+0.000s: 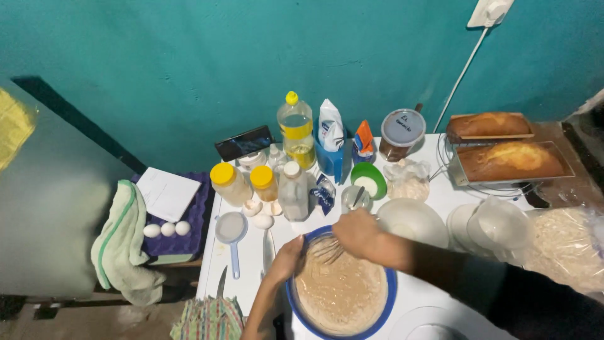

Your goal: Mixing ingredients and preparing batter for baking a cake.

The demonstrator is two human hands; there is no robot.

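White table top [428, 296] against teal painted wall [189, 63], crowded with baking goods. Two golden loaf cakes in rectangular tins [509, 160] on wire rack, far right corner. Round blue-rimmed mixing bowl of pale brown batter [340, 293] at near edge of table, centre, under both hands. Clear plastic bag of pale flakes [566, 245] at right edge. White shallow bowl [412, 220] just behind mixing bowl, right. Clear bottle of yellow oil with yellow cap [296, 129] at back, centre. Purple egg tray with three white eggs [167, 229] left of table. Left hand [286, 258] curled against bowl's left rim, steadying it. Right hand [357, 232] closed around handle of wire whisk [327, 252], its wires down in batter at bowl's far side
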